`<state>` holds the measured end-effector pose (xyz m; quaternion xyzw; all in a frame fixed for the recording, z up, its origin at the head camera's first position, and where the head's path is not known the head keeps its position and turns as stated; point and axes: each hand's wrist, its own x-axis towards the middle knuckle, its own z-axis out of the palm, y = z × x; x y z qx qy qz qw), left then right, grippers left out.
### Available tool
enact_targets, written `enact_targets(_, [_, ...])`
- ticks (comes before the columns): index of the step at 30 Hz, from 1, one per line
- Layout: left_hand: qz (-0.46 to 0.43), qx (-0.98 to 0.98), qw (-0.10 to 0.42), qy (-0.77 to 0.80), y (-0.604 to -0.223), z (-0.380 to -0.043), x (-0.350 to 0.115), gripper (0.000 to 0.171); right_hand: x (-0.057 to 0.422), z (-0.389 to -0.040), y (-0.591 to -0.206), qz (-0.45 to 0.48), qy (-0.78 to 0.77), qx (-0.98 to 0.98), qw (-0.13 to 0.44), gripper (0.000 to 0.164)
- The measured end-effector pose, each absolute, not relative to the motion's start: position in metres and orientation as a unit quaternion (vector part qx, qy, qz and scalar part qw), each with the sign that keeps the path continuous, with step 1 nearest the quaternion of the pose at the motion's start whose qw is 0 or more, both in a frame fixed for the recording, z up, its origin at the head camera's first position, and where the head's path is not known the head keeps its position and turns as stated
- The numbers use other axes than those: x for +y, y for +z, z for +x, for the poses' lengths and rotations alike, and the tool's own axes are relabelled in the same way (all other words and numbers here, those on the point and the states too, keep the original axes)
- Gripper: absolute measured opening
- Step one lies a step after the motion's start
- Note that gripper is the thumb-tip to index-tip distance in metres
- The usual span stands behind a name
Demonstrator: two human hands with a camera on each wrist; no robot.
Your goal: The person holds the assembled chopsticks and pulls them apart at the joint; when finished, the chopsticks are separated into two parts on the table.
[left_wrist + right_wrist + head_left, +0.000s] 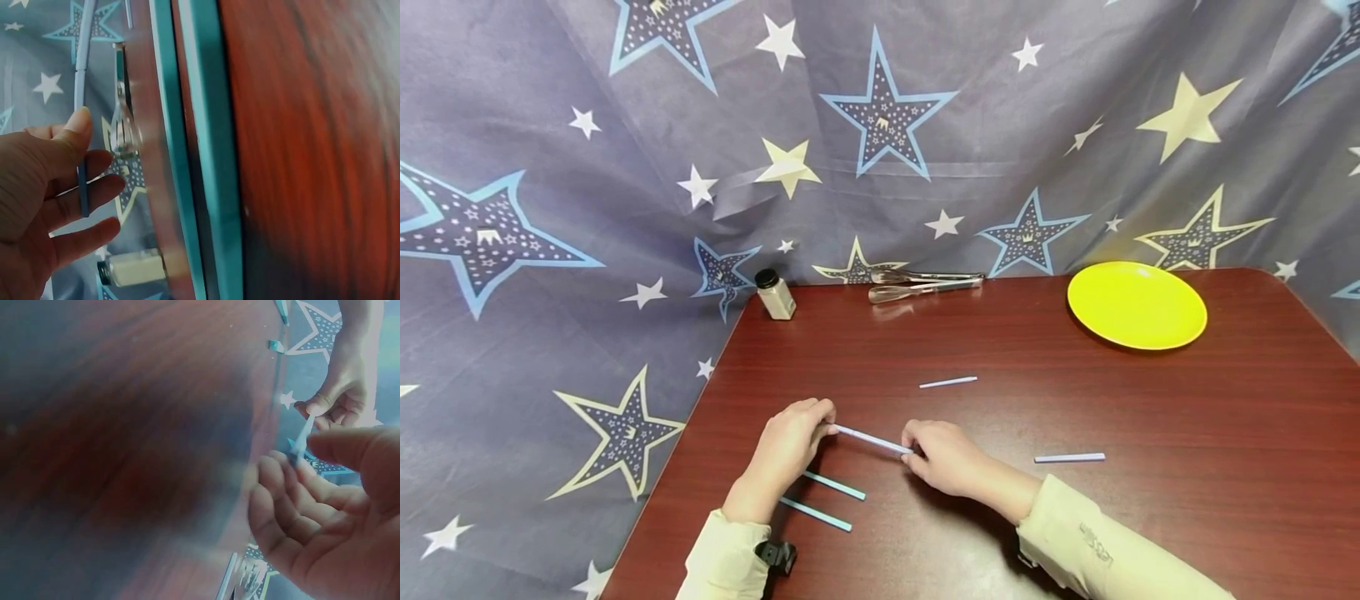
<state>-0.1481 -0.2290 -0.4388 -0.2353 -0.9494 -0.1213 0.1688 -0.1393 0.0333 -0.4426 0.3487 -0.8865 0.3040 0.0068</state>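
Observation:
A thin pale lavender stick (871, 438) is held level above the table between my two hands. My left hand (793, 442) pinches its left end between thumb and fingers; in the left wrist view, a joint line crosses the stick (80, 94) above the thumb. The right hand (946, 457) pinches the other end, its thumb against the fingers in the right wrist view. Below the left hand, two teal sticks (835, 485) lie side by side, partly hidden by the left arm. Both also show large in the left wrist view.
One short lavender stick (948, 382) lies beyond the hands, and another (1070, 457) sits right of the right forearm. Along the back edge are a black-capped shaker jar (777, 297), metal tongs (925, 287) and a yellow plate (1137, 305). A star-patterned cloth (887, 208) hangs behind.

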Motion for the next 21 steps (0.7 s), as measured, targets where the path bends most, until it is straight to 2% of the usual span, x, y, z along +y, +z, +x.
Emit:
enact_targets(7, [-0.269, -0.936, 0.187, -0.131, -0.437, -0.15, -0.211, 0.024, 0.046, -0.139, -0.439, 0.352, 0.304, -0.883, 0.066, 0.014])
enact_targets(13, [-0.319, -0.915, 0.189, -0.157, -0.438, -0.149, -0.191, 0.007, 0.06, -0.139, -0.435, 0.353, 0.297, -0.882, 0.098, 0.012])
enact_targets(17, [-0.338, -0.906, 0.187, -0.175, -0.441, -0.147, -0.177, 0.009, 0.07, -0.139, -0.434, 0.359, 0.294, -0.878, 0.115, 0.012])
enact_targets(21, [-0.358, -0.899, 0.168, -0.186, -0.442, -0.145, -0.162, 0.021, 0.08, -0.14, -0.434, 0.364, 0.298, -0.872, 0.132, 0.016])
